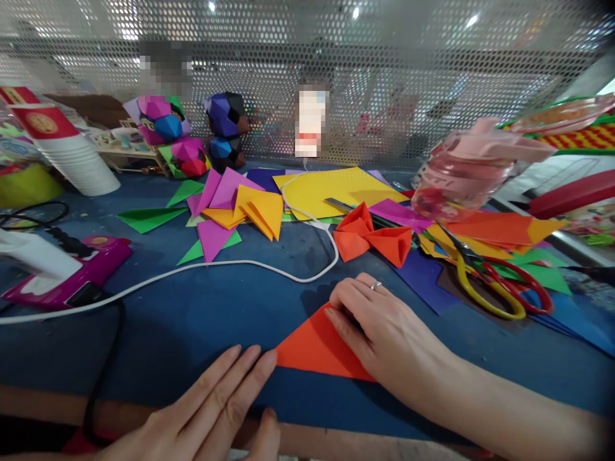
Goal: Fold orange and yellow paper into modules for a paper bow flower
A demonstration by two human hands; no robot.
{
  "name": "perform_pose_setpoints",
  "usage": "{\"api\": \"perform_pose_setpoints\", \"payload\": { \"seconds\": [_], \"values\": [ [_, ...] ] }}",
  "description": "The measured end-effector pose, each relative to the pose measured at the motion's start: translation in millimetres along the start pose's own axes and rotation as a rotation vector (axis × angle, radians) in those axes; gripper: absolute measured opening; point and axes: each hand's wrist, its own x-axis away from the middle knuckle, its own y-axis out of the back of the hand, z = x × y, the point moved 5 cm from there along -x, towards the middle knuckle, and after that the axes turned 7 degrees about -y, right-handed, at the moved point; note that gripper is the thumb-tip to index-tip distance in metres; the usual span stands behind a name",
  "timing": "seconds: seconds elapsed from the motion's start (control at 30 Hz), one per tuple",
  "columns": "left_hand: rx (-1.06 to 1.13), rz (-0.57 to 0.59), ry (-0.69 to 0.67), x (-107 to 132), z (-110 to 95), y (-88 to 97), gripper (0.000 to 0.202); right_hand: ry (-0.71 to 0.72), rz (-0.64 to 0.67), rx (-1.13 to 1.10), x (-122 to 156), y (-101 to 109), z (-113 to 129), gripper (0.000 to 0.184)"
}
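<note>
An orange paper triangle (314, 349) lies flat on the blue table (202, 320) near its front edge. My left hand (216, 410) has its fingers stretched out flat, fingertips touching the triangle's left corner. My right hand (379, 326), a ring on one finger, rests on the triangle's right part with fingers curled and pressing down on the fold. Neither hand lifts the paper.
Folded paper pieces in orange (368, 234), yellow, magenta and green lie behind. Scissors (494, 282) with yellow and red handles sit at right near a pink bottle (461, 173). A white cable (192, 269) crosses the table. A glue gun (62, 272) and stacked paper cups (67, 144) stand at left.
</note>
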Motion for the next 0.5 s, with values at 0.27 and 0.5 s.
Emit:
{"api": "perform_pose_setpoints", "payload": {
  "seconds": [0.27, 0.5],
  "values": [
    [0.082, -0.002, 0.004, -5, 11, 19.4, 0.033, 0.012, -0.023, 0.008, 0, 0, 1, 0.015],
    [0.314, -0.034, -0.121, -69, 25, 6.7, 0.043, -0.026, 0.025, 0.046, -1, 1, 4, 0.017]
  ]
}}
